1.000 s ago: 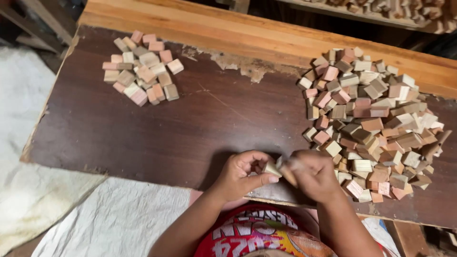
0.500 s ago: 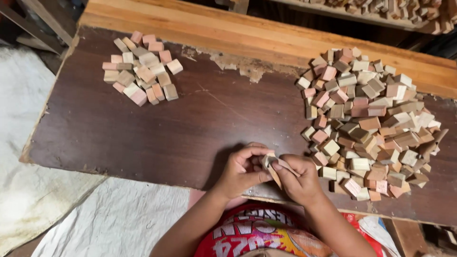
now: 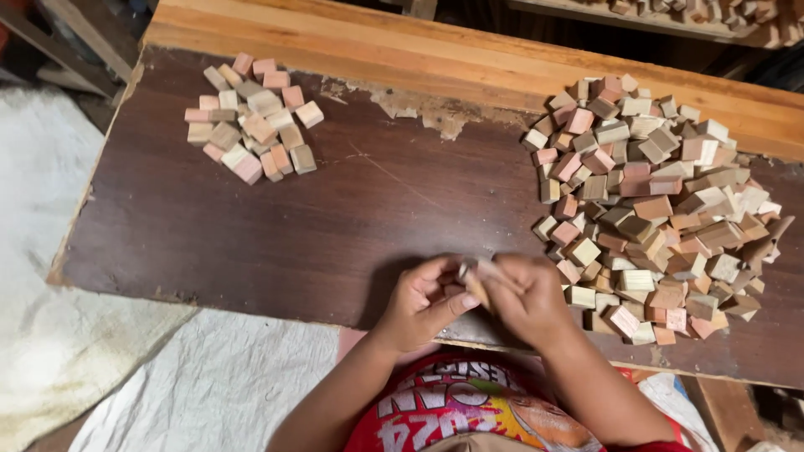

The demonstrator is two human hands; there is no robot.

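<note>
- Left hand (image 3: 423, 301): at the near edge of the tabletop (image 3: 335, 226), forearm coming up from the lower left. Fingers curled inward, thumb stretched right toward the other hand.
- Right hand (image 3: 528, 297): just beside the left, forearm coming up from the lower right. Back of the hand faces the camera, fingers bent down and left.
- Both hands meet on one small wooden block (image 3: 476, 283); fingertips of both pinch it, so both hands are closed narrow around it.
- Block: light tan, mostly hidden by fingers. The visible part runs as a short strip, long axis slanting from upper left to lower right, lower end pointing toward the person. Its full shape cannot be told.
- Block position: above the tabletop's near edge, between the two hands; whether it is lifted or touching the surface cannot be told.
- Big pile (image 3: 653, 218): loose heap of tan, pink and brown blocks, just right of the right hand; nearest blocks are near the knuckles.
- Small pile (image 3: 251, 117): flatter cluster of blocks at the far left, well apart from the hands.
- Tabletop: dark brown, veneer chipped near the far edge.
- White cloth (image 3: 59, 293) lies left of and below the tabletop.
</note>
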